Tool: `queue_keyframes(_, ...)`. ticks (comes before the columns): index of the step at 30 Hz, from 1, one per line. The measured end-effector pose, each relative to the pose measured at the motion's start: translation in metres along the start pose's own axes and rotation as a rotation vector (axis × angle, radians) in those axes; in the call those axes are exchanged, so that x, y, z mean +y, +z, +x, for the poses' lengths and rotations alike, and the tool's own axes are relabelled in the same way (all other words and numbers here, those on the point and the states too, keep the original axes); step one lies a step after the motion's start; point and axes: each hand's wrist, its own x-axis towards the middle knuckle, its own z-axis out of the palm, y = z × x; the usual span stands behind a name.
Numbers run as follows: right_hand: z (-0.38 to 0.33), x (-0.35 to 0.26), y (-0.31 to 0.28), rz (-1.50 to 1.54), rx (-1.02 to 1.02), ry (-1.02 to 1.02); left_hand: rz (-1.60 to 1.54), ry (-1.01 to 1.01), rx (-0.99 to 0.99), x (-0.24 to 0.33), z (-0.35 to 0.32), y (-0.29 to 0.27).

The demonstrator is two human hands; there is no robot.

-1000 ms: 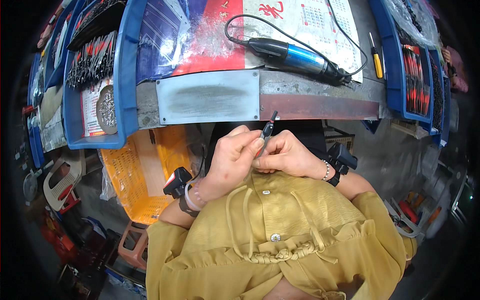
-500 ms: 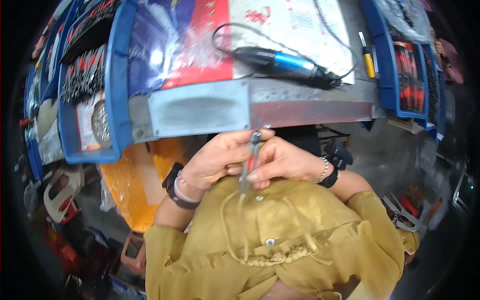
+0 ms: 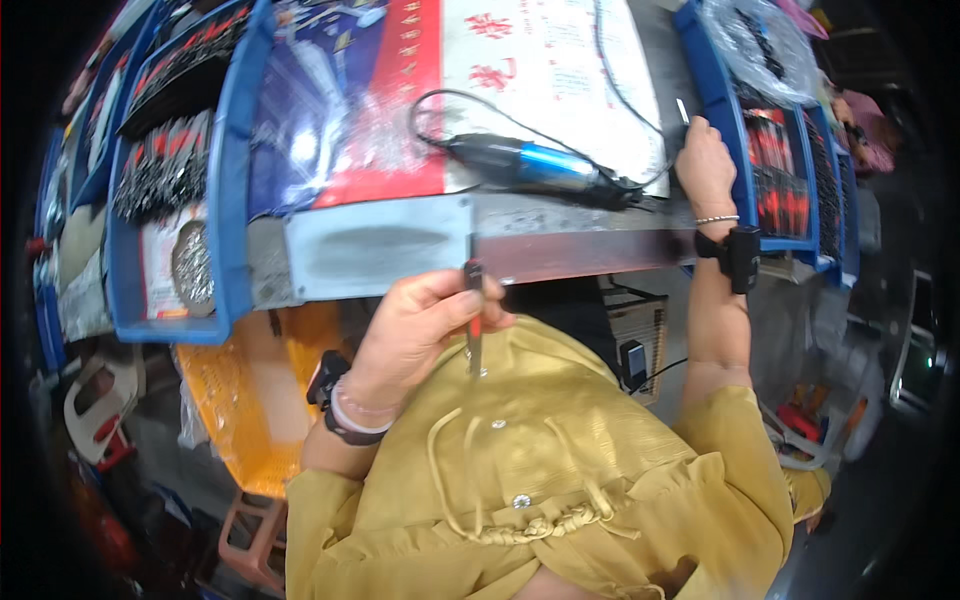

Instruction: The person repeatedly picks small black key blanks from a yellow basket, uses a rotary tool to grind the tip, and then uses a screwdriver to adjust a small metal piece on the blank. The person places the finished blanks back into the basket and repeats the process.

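Observation:
In front of my chest, my left hand (image 3: pixel 430 320) is closed around a slim tool (image 3: pixel 474 305) with dark metal ends and a red middle. It points up and down, slightly blurred, so its exact kind is unclear. My right hand (image 3: pixel 706 165) reaches to the right side of the bench, its fingers closed over a yellow-handled tool lying there. Only that tool's silver tip (image 3: pixel 682 110) shows beyond the fingers; the handle is hidden under my hand. Near my left hand, a grey metal plate (image 3: pixel 380 245) with a dark smudge lies along the bench's front edge.
A black and blue corded rotary tool (image 3: pixel 530 165) rests on printed sheets (image 3: pixel 400 150). Blue bins (image 3: pixel 235 200) at left hold many similar red and dark tools; another blue bin (image 3: pixel 715 70) stands close to my right hand. A yellow crate (image 3: pixel 235 410) sits below left.
My right hand has left the slim tool and moved up and right onto the yellow-handled tool. My left hand keeps the slim tool. The view has shifted a little.

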Motion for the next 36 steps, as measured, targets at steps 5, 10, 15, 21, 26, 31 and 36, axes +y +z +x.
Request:
queue_keyframes(5, -0.036, -0.029, -0.080, 0.551, 0.055, 0.068, 0.292, 0.145, 0.130, -0.004, -0.013, 0.009)
queue_keyframes(10, -0.143, -0.087, -0.143, 1.279, -0.484, -0.316, 0.201, 0.100, 0.165, -0.009, -0.021, 0.005)
queue_keyframes(15, -0.170, -0.124, -0.147, 1.214, -0.473, -0.678, 0.337, 0.119, 0.242, -0.019, -0.024, 0.005)
queue_keyframes(21, -0.170, -0.135, -0.152, 1.213, -0.356, -0.731, 0.340, 0.084, 0.256, -0.015, -0.029, 0.005)
queue_keyframes(26, -0.172, -0.132, -0.146, 1.232, -0.356, -0.718, 0.343, 0.140, 0.295, -0.018, -0.028, 0.007)
queue_keyframes(31, -0.171, -0.135, -0.140, 1.288, -0.363, -0.645, 0.724, 0.331, 0.372, -0.025, -0.023, 0.003)
queue_keyframes(36, -0.178, -0.137, -0.134, 1.226, -0.409, -0.582, 1.349, 0.584, 0.517, -0.038, -0.016, 0.000)
